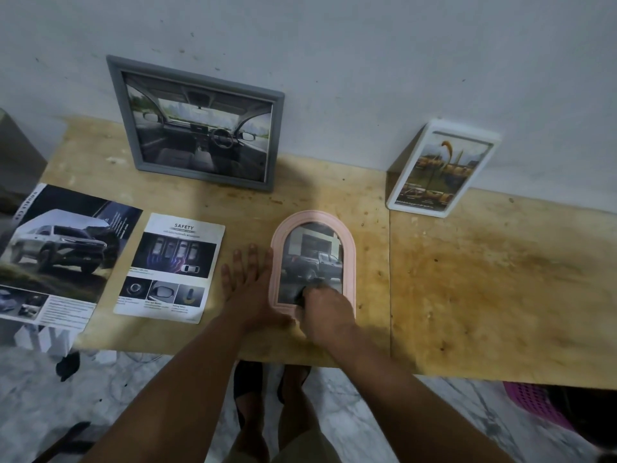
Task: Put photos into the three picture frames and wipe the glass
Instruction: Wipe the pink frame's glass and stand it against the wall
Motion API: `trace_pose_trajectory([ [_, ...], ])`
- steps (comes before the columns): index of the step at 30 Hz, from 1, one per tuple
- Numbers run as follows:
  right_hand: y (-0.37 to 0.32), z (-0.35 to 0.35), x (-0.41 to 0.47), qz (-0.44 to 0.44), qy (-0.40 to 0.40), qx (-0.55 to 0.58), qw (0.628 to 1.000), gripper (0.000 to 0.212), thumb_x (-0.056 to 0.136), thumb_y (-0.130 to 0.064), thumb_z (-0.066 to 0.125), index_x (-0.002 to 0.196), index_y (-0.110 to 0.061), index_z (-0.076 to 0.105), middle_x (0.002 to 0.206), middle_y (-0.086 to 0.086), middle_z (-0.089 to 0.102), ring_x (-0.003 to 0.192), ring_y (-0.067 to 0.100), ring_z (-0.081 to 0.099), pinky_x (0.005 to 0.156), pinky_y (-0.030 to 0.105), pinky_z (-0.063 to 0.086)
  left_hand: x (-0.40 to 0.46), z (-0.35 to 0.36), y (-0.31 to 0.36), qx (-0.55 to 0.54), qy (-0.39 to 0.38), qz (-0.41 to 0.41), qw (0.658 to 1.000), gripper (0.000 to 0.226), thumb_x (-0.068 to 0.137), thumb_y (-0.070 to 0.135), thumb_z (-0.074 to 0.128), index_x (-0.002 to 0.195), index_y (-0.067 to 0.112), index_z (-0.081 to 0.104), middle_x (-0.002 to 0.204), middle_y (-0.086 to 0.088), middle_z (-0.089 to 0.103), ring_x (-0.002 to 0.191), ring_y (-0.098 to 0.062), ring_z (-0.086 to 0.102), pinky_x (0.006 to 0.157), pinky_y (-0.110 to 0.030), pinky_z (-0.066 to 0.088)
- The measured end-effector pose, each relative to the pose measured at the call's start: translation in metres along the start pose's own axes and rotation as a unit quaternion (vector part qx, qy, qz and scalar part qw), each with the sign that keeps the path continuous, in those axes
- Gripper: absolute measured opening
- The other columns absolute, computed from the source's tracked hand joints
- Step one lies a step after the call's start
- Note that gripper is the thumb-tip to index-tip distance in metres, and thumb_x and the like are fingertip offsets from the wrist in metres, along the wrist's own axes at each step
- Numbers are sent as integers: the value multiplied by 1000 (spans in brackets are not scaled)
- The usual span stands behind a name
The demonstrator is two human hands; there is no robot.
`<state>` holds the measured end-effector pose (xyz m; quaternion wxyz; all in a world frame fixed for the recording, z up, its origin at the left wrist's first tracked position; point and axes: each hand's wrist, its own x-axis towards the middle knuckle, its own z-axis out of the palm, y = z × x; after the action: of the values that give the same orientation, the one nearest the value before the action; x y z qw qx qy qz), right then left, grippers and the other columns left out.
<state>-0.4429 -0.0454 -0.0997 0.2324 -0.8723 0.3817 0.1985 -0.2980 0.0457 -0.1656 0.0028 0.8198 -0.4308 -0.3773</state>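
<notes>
**Pink arched frame under both hands on wooden table**

Item 1. Pink arched frame (pixel 313 262): lies flat on the wooden table (pixel 484 279), near its front edge, roughly centre. Holds a photo of a dark pickup truck.

Item 2. Left hand (pixel 248 289): laid flat on the table, fingers straight and slightly spread, its edge touching the left side of the pink frame.

Item 3. Right hand (pixel 325 312): over the near end of the pink frame, fingers curled down onto a dark cloth (pixel 309 290) pressed against the glass.

Item 4. Grey frame (pixel 200 123): far left, leaning upright against the wall (pixel 334 45), showing a car interior photo.

Item 5. White frame (pixel 440 168): far right, tilted against the wall, with a yellowish picture inside; detail too blurred to tell.

Item 6. Safety leaflet (pixel 172 267): flat on the table, just left of the left hand.

Item 7. Car brochure (pixel 61 252): far left, overhanging the table's left edge, showing a white SUV.

Item 8. Pink basket (pixel 537 407): on the floor, near right, partly under the table.
</notes>
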Motion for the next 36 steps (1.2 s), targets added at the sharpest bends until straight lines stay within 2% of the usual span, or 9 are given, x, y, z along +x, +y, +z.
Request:
trace_pose_trajectory([
  [5, -22, 6, 5, 37, -18, 227, 973, 26, 97, -11, 61, 119, -14, 74, 117, 5, 72, 105, 19, 66, 82, 20, 47, 3, 3, 0, 4, 14, -10, 1000, 131, 63, 84, 40, 152, 24, -36, 158, -11, -44, 142, -37, -44, 117, -61, -21],
  [9, 11, -13, 5, 90, -30, 442, 892, 31, 97, -1, 61, 123, -15, 72, 116, 5, 71, 108, 22, 66, 97, 32, 54, 2, -1, -1, -16, -6, 10, 1000, 151, 46, 98, 49, 143, 32, -46, 151, -6, -54, 137, -35, -51, 107, -51, -37],
  [14, 88, -40, -15, 180, 104, 629, 749, 16, 100, -9, 63, 108, -18, 72, 103, 12, 76, 94, 28, 71, 71, 30, 59, 2, -9, -1, 2, -35, 5, 999, 160, 48, 94, 67, 135, 33, -53, 142, -6, -61, 133, -39, -54, 113, -62, -27],
  [16, 118, -46, -19, 212, 152, 636, 726, 16, 103, -17, 61, 115, -13, 70, 104, 15, 75, 91, 27, 70, 63, 25, 58, 0, -15, 4, 10, -49, -3, 999, 157, 50, 94, 66, 128, 34, -57, 142, -8, -61, 134, -40, -52, 115, -64, -21],
  [18, 142, -41, -17, 233, 151, 568, 775, 19, 106, -23, 55, 120, -14, 65, 106, 14, 72, 88, 23, 69, 59, 25, 58, -2, -20, 7, 20, -52, -14, 998, 154, 56, 91, 67, 133, 32, -53, 147, -9, -54, 139, -41, -45, 118, -63, -16],
  [22, 173, -19, -18, 234, 87, 281, 926, 37, 100, -34, 60, 133, -19, 53, 117, 11, 69, 101, 29, 68, 86, 43, 58, -3, -21, 8, -5, -39, -18, 999, 141, 67, 82, 69, 159, 25, -22, 163, -10, -34, 147, -43, -32, 123, -63, -2],
  [27, 181, -20, -37, 246, 49, 166, 954, 49, 98, -50, 55, 134, -23, 37, 114, 8, 62, 93, 27, 67, 76, 41, 58, -13, -11, 18, 0, -30, -36, 999, 130, 78, 72, 68, 159, 22, -21, 167, -11, -25, 151, -43, -22, 124, -58, 2],
  [31, 173, -38, -42, 248, 64, 39, 966, 53, 99, -52, 51, 138, -23, 29, 133, 11, 41, 118, 31, 50, 79, 39, 52, -20, -9, 22, -12, 37, -51, 998, 117, 81, 71, 65, 163, 21, -3, 170, -10, 9, 155, -39, 8, 122, -51, 27],
  [36, 146, -56, -15, 127, 72, 168, 975, 56, 103, -37, 49, 155, -24, 33, 147, 6, 48, 131, 27, 51, 100, 42, 50, -5, -17, 22, -100, 128, -76, 984, 75, 78, 69, 62, 137, 30, 36, 122, -9, 60, 105, -35, 58, 84, -46, 56],
])
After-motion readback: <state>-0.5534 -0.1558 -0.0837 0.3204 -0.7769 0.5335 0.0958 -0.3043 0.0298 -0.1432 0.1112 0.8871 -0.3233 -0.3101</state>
